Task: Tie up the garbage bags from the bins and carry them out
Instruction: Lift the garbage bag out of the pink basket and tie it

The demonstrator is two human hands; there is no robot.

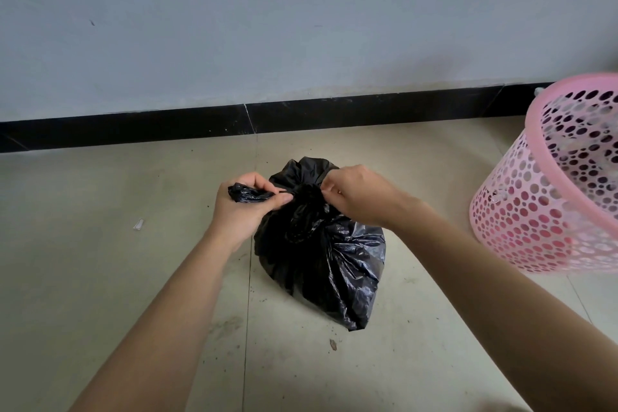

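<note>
Pale grey wall [301,10], plain, with a black skirting strip [133,130] along its foot. Beige tiled floor [100,278], scattered with dark specks. Pink perforated bin [548,197] at the right edge, tilted, well apart from the bag (contents blurred; possibly pale scraps inside). Black garbage bag [334,261], full, resting on the floor at centre, its neck gathered into a knot at the top. Left hand [244,207], closed around a twisted tail of the bag's plastic, pulled out to the left. Right hand [357,194], fingers pinched shut on the bag's neck at the knot. Small pale scrap [138,223] on the floor, left of the bag.
</note>
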